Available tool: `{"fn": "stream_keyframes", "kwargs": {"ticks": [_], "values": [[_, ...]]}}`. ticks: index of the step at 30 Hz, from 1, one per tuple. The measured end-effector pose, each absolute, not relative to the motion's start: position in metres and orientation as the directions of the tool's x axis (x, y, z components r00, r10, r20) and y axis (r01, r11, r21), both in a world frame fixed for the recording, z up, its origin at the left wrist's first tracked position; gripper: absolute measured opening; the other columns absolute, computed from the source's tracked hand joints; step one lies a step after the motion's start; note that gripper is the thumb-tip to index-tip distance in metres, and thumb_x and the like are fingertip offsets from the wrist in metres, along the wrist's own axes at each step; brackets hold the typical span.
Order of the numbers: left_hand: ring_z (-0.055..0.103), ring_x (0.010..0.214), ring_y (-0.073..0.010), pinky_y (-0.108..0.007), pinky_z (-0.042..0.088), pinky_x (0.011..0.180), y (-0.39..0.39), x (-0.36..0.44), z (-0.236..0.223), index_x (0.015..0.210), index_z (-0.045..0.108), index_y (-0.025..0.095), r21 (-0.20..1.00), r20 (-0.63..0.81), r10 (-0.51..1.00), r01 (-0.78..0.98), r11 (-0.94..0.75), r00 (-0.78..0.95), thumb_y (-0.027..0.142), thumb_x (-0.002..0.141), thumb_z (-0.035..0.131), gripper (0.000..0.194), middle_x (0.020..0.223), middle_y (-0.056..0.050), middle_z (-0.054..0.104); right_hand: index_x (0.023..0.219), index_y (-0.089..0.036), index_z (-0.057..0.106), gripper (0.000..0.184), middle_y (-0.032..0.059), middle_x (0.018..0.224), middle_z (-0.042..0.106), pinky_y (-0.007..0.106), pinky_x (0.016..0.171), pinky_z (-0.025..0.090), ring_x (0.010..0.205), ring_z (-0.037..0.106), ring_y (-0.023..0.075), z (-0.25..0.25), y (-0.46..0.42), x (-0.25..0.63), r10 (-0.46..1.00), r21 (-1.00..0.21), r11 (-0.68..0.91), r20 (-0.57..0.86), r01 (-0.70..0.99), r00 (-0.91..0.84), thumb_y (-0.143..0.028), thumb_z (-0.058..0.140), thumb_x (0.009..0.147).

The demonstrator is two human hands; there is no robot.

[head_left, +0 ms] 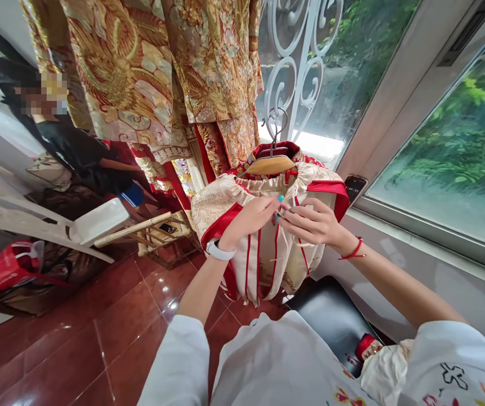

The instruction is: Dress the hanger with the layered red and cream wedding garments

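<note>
A cream and red embroidered garment [268, 242] hangs on a wooden hanger [270, 164] hooked to a white iron window grille [297, 62]. My left hand [253, 217], with a white band at the wrist, is closed in a pinch on the garment's front below the collar. My right hand [310, 223], with a red string bracelet, pinches the same spot from the right. Fingertips of both hands meet at the middle of the cloth.
Gold and red embroidered robes [162, 73] hang at upper left. A person in black [77, 152] sits behind white chairs [56, 220]. A red bag [5, 268] lies on the red tiled floor [111, 327]. A phone [355, 186] rests on the windowsill; a black stool [331, 316] stands below.
</note>
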State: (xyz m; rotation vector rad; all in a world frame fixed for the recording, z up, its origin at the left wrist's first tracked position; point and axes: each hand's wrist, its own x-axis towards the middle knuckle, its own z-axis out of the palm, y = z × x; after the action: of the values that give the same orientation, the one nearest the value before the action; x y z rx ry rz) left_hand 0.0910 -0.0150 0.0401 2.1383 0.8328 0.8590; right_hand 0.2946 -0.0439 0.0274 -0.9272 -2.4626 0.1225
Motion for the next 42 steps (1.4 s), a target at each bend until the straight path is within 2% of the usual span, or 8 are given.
{"fn": "stream_keyframes", "kwargs": {"ticks": [7, 14, 21, 25, 30, 33, 37, 42], "values": [[0.042, 0.048, -0.0052, -0.022, 0.040, 0.051, -0.019, 0.081, 0.051, 0.126, 0.069, 0.020, 0.980, 0.197, 0.777, -0.111, -0.163, 0.599, 0.038, 0.089, 0.061, 0.042, 0.094, -0.006, 0.075, 0.098, -0.032, 0.078, 0.031, 0.0068, 0.098, 0.078, 0.049, 0.084, 0.058, 0.091, 0.072, 0.0240, -0.002, -0.043, 0.307, 0.588, -0.251, 0.771, 0.633, 0.586, -0.503, -0.036, 0.048, 0.103], [0.050, 0.058, -0.0037, -0.016, 0.040, 0.050, -0.049, 0.064, 0.035, 0.105, 0.075, 0.017, 0.911, 0.078, 0.912, -0.400, 0.098, 0.403, 0.022, 0.073, 0.076, 0.032, 0.108, -0.008, 0.073, 0.122, -0.022, 0.072, 0.032, 0.0089, 0.104, 0.078, 0.035, 0.076, 0.063, 0.094, 0.073, 0.0208, -0.017, -0.046, 0.300, 0.145, 0.158, 0.848, 0.850, 0.506, -0.507, -0.010, 0.054, 0.099], [0.050, 0.059, -0.0049, -0.012, 0.046, 0.054, -0.090, -0.023, 0.026, 0.091, 0.062, 0.020, 0.648, 0.209, 0.968, -0.721, -0.245, -0.141, 0.015, 0.076, 0.074, 0.020, 0.071, 0.006, 0.055, 0.132, -0.022, 0.064, 0.038, 0.0085, 0.104, 0.077, 0.034, 0.078, 0.062, 0.094, 0.073, 0.0199, -0.028, -0.051, 0.313, 0.244, 0.035, 0.890, 0.806, 0.455, -0.539, -0.009, 0.050, 0.100], [0.046, 0.058, -0.0049, -0.010, 0.043, 0.052, -0.106, -0.084, -0.013, 0.082, 0.056, 0.019, 0.698, 0.182, 0.704, -0.414, -0.584, -0.686, 0.011, 0.074, 0.070, 0.017, 0.067, 0.007, 0.050, 0.121, -0.025, 0.069, 0.038, 0.0080, 0.098, 0.076, 0.035, 0.075, 0.059, 0.090, 0.071, 0.0209, -0.042, -0.034, 0.363, 0.431, -0.099, 0.784, 0.797, 0.613, -0.423, -0.007, 0.044, 0.099], [0.058, 0.066, -0.0112, -0.021, 0.045, 0.056, -0.120, -0.083, -0.059, 0.083, 0.061, 0.017, 0.976, -0.056, 0.623, -0.175, -0.131, -0.780, 0.018, 0.071, 0.061, 0.012, 0.079, 0.001, 0.060, 0.121, -0.026, 0.067, 0.042, 0.0097, 0.120, 0.067, 0.043, 0.093, 0.054, 0.111, 0.065, 0.0253, -0.037, -0.031, 0.365, 0.653, -0.227, 0.630, 0.673, 0.742, -0.349, -0.009, 0.038, 0.096], [0.060, 0.072, -0.0150, -0.027, 0.047, 0.062, -0.123, -0.051, -0.060, 0.088, 0.061, 0.018, 0.953, 0.236, 0.581, 0.302, 0.019, -0.779, 0.020, 0.075, 0.056, 0.014, 0.091, -0.003, 0.060, 0.125, -0.024, 0.060, 0.035, 0.0117, 0.119, 0.063, 0.044, 0.094, 0.052, 0.110, 0.061, 0.0271, -0.033, -0.035, 0.328, 0.696, -0.345, 0.561, 0.689, 0.752, -0.203, -0.016, 0.045, 0.095], [0.061, 0.090, -0.0193, -0.034, 0.051, 0.082, -0.098, 0.024, -0.039, 0.105, 0.059, 0.021, 0.683, 0.653, 0.653, 0.671, -0.289, -0.383, 0.017, 0.084, 0.056, 0.022, 0.101, -0.006, 0.063, 0.108, -0.022, 0.061, 0.021, 0.0136, 0.109, 0.061, 0.048, 0.091, 0.049, 0.103, 0.056, 0.0318, -0.036, -0.026, 0.275, 0.728, -0.349, 0.435, 0.679, 0.830, -0.096, -0.033, 0.063, 0.090], [0.059, 0.106, -0.0290, -0.044, 0.044, 0.095, -0.052, 0.097, -0.030, 0.107, 0.062, 0.020, 0.484, 0.611, 0.792, 0.785, -0.386, 0.013, 0.026, 0.095, 0.055, 0.015, 0.109, -0.013, 0.066, 0.091, -0.023, 0.053, 0.011, 0.0083, 0.093, 0.061, 0.039, 0.082, 0.048, 0.089, 0.058, 0.0249, -0.040, -0.023, 0.256, 0.740, -0.533, 0.490, 0.672, 0.690, -0.007, -0.029, 0.047, 0.097]]}}
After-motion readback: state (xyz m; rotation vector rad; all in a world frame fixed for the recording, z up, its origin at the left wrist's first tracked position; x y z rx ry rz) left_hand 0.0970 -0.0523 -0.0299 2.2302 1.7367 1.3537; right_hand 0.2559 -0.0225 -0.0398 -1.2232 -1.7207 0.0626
